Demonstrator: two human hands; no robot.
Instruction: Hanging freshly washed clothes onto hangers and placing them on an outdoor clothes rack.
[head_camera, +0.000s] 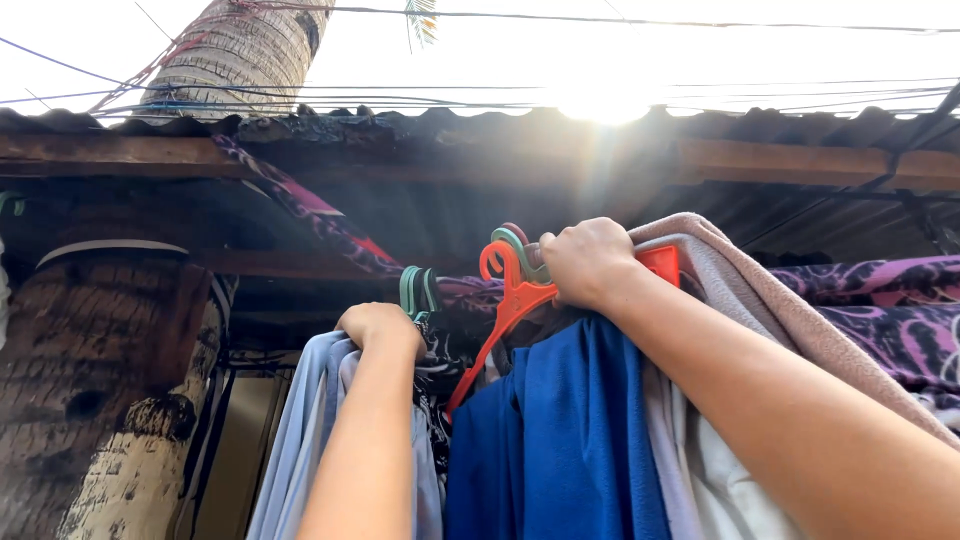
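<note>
Head view: looks upward at both raised arms, with a crowded clothesline under a corrugated roof (800, 125).
Roof and beam (120, 155): span the frame left to right; sun glare breaks over the roof edge.
Trunk (100, 370): thick post at left, standing clear of the laundry.
Patterned cloth (890, 310): purple, draped along the line to the right.
Beige towel (760, 300): folded over the line so that it stays put, just behind the right forearm.
Blue garment (560, 440): hangs straight down between the arms, long axis vertical, apparently carried by the orange hanger.
Pale blue garment (300, 430): hangs at left, its top bunched under the left hand.
Orange hanger (505, 300): at line height, centre of frame; hook uppermost, one arm slanting down and left, so the long axis runs diagonally.
Green hangers (418, 290): hooked beside it.
Right hand (585, 262): fingers curled tight round the orange hanger's top, steadying it.
Left hand (380, 325): closed in a fist on the pale blue garment's top edge.
</note>
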